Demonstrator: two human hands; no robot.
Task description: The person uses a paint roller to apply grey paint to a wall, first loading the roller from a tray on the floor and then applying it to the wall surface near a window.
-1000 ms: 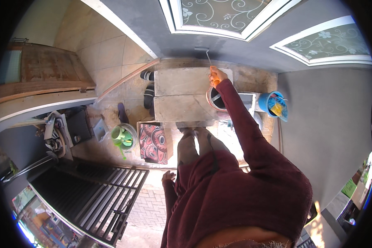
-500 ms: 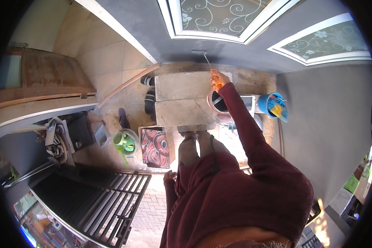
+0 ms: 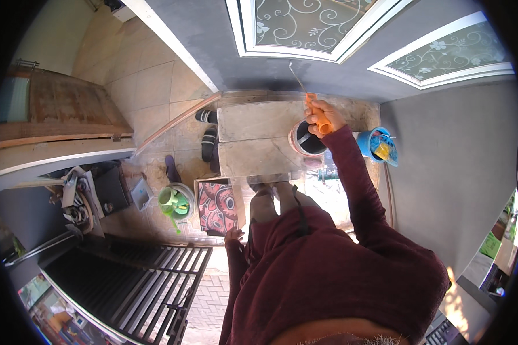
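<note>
My right hand (image 3: pixel 322 115) is wrapped round the orange handle (image 3: pixel 323 125) of a paint roller, its thin metal frame (image 3: pixel 297 77) reaching up to the grey wall (image 3: pixel 218 40) under a white-framed window; the roller head is hard to make out against the dark paint. Just below that hand, a bucket of dark paint (image 3: pixel 303 138) stands on the pale stone step (image 3: pixel 253 118). My left hand (image 3: pixel 233 234) hangs beside my left thigh, fingers loosely apart, holding nothing I can see, near a box with a pink patterned panel (image 3: pixel 217 204).
Dark striped slippers (image 3: pixel 209 141) lie left of the step, with a bucket holding a green watering can (image 3: pixel 175 201). A blue bucket with bags (image 3: pixel 377 144) stands at right. A wooden door (image 3: pixel 75 106), a slatted metal gate (image 3: pixel 144 276) and a cluttered pile (image 3: pixel 77 201) are at left.
My right hand has shifted right and slightly down on screen with the roller handle, while the roller's far end has moved up toward the window. My left hand is slightly higher in view.
</note>
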